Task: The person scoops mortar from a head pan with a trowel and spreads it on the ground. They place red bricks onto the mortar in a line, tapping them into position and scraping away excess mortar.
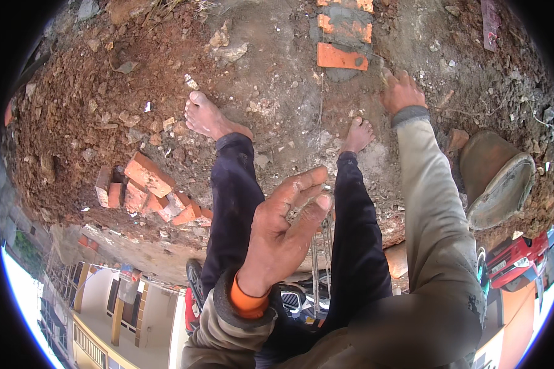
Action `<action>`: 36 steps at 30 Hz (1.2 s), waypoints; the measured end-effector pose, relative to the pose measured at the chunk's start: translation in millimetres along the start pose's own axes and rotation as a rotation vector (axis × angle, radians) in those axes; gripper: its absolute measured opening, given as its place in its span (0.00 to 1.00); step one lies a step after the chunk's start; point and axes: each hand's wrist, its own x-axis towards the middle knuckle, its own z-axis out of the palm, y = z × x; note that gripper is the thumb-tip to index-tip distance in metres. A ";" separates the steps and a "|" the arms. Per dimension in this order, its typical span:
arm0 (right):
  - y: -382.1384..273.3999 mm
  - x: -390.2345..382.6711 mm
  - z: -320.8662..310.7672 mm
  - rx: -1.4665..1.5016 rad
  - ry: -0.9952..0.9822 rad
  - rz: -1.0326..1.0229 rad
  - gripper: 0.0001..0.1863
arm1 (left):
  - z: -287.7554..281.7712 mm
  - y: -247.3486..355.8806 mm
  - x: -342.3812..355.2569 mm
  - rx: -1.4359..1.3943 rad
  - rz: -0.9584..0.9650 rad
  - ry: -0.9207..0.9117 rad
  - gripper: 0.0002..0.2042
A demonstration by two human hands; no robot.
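Observation:
My left hand is raised in front of my legs, its fingers curved and the thumb held apart from them, with nothing between. Farther off, my right hand reaches low to the ground. Its fingers are bent in, and whatever they may grip is hidden. Just left of and beyond it lies the nearest orange brick of a short row, with grey mortar at its near edge. Another brick, smeared with mortar, follows behind it. A thin string runs from the row toward me.
My bare feet stand apart on rough soil. Loose broken bricks are heaped at the left. A mortar-crusted pan lies tilted at the right, beside my right forearm. Stones and rubble lie at the far left.

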 end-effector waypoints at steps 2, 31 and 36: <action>6.2 -13.2 -15.3 0.116 0.015 -0.019 0.26 | 1.2 -4.3 -1.8 -0.030 0.025 0.030 0.18; 25.6 6.2 27.7 -0.038 0.031 -0.018 0.32 | 10.3 -2.7 0.1 0.003 0.012 -0.033 0.18; 15.9 -14.5 -11.6 0.128 -0.062 0.054 0.33 | 9.4 -1.3 -0.7 -0.007 -0.025 -0.030 0.19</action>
